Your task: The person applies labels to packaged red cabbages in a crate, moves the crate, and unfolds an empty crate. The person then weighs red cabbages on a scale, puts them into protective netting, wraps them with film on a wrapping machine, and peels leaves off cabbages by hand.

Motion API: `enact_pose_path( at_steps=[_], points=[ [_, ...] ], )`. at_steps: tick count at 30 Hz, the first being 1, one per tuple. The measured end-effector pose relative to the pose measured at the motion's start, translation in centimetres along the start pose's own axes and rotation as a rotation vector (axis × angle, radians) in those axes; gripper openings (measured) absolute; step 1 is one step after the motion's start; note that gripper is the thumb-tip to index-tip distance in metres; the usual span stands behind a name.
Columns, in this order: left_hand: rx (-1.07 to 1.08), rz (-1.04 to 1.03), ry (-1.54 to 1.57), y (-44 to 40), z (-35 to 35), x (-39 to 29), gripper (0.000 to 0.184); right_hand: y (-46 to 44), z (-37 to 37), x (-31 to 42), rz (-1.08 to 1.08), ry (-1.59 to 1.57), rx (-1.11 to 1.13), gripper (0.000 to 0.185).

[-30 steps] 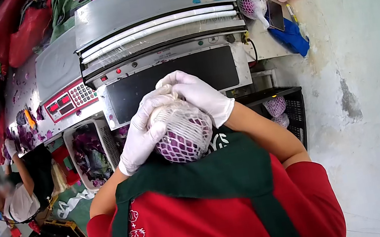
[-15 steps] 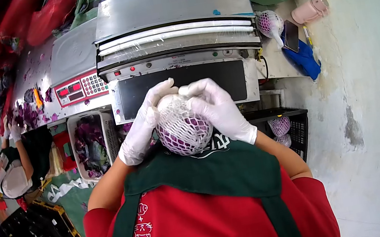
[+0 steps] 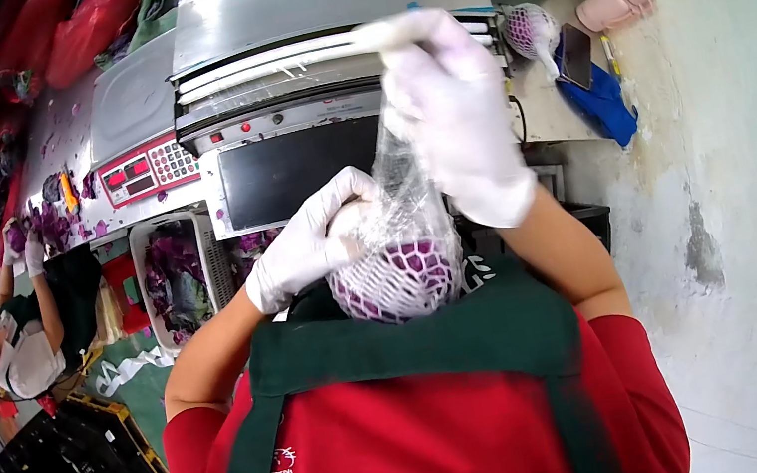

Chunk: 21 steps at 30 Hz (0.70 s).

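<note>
A red cabbage [image 3: 409, 266] in a white foam net [image 3: 399, 294] is held up against the apron. My left hand [image 3: 300, 250], in a white glove, wraps round its left side and top. Above it my right hand [image 3: 464, 120], also gloved and slightly blurred, is closed on clear plastic film [image 3: 403, 176]. The film stretches up from the top of the cabbage into those fingers. Behind the hands stands a film wrapping machine [image 3: 322, 3] with a dark front plate [image 3: 296, 170].
Left of the machine is a scale [image 3: 149, 170] with a red keypad panel. A white basket [image 3: 221, 264] holds purple leaves. At right lie another netted cabbage [image 3: 527, 30], a phone [image 3: 574, 55], a blue glove [image 3: 604, 110] and a pink cup [image 3: 616, 4]. A co-worker [image 3: 29, 349] handles leaves at far left.
My right hand has left the top of the cabbage and risen, drawing clear film upward. The left hand stays on the cabbage, which has shifted slightly right and down.
</note>
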<state>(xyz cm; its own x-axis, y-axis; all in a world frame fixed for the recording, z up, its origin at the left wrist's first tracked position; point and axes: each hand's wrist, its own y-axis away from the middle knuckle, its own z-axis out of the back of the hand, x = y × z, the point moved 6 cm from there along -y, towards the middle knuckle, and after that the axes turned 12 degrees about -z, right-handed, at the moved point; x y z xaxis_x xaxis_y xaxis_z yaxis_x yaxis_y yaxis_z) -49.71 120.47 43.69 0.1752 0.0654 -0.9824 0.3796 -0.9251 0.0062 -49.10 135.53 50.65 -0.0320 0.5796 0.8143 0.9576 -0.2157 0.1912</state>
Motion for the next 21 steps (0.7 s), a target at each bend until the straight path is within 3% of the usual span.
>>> enact_pose_path(
  at_steps=[2, 4, 6, 8, 9, 10, 11, 12, 13, 15, 16, 17, 18, 20, 21],
  points=[
    [0.06, -0.117, -0.088, -0.1, -0.3, -1.1, 0.053, 0.4, -2.0, 1.2, 0.931, 0.847, -0.265, 0.015],
    [-0.038, 0.011, 0.094, 0.4, -0.7, -1.1, 0.048, -0.2, -2.3, 0.6, 0.844, 0.937, -0.343, 0.017],
    [-0.069, 0.002, 0.158, 0.4, -1.0, -0.5, 0.058, -0.7, -2.4, 0.7, 0.772, 0.956, -0.357, 0.016],
    [-0.22, -0.041, 0.2, 0.5, -1.3, -1.3, 0.078, 0.1, -3.9, 1.4, 0.787, 0.821, -0.218, 0.015],
    [-0.104, -0.009, 0.159, 0.2, -1.3, -1.6, 0.093, 0.8, -4.7, 2.5, 0.868, 0.876, -0.194, 0.012],
    [-0.008, 0.015, 0.16, 0.5, -0.7, -1.2, 0.077, 1.5, -5.0, 3.2, 0.87, 0.871, -0.184, 0.012],
    [-0.017, 0.007, 0.153, 0.9, -0.3, -0.4, 0.077, 2.8, -5.8, 3.8, 0.928, 0.874, -0.032, 0.011],
    [-0.117, 0.044, 0.068, 1.3, 0.7, 1.1, 0.055, 4.3, -6.4, 4.5, 0.986, 0.875, 0.125, 0.01],
    [-0.221, 0.082, -0.015, 1.7, 1.6, 1.9, 0.04, 5.5, -5.8, 4.9, 0.756, 0.774, 0.324, 0.01],
    [-0.111, 0.015, 0.251, 1.9, 1.0, 0.1, 0.022, 7.6, -3.5, 4.4, 0.234, 0.597, 0.701, 0.011],
    [-0.095, -0.055, 0.031, 2.6, 1.6, 0.8, 0.022, 8.7, -2.0, 2.8, -0.059, 0.518, 0.877, 0.012],
    [-0.212, -0.194, 0.11, 2.6, 1.0, -0.1, 0.021, 9.0, 0.6, 1.9, -0.197, 0.477, 0.676, 0.015],
    [-0.27, -0.202, 0.28, 2.7, 0.6, 0.2, 0.024, 9.1, 3.0, 0.6, -0.328, 0.439, 0.471, 0.019],
    [-0.41, -0.182, 0.22, 2.9, 0.6, -0.5, 0.031, 7.9, 8.0, -0.8, -0.147, 0.801, -0.08, 0.034],
    [-0.357, -0.156, 0.173, 2.4, 0.1, -1.6, 0.036, 7.2, 8.5, -1.9, -0.16, 0.777, -0.004, 0.057]
  ],
)
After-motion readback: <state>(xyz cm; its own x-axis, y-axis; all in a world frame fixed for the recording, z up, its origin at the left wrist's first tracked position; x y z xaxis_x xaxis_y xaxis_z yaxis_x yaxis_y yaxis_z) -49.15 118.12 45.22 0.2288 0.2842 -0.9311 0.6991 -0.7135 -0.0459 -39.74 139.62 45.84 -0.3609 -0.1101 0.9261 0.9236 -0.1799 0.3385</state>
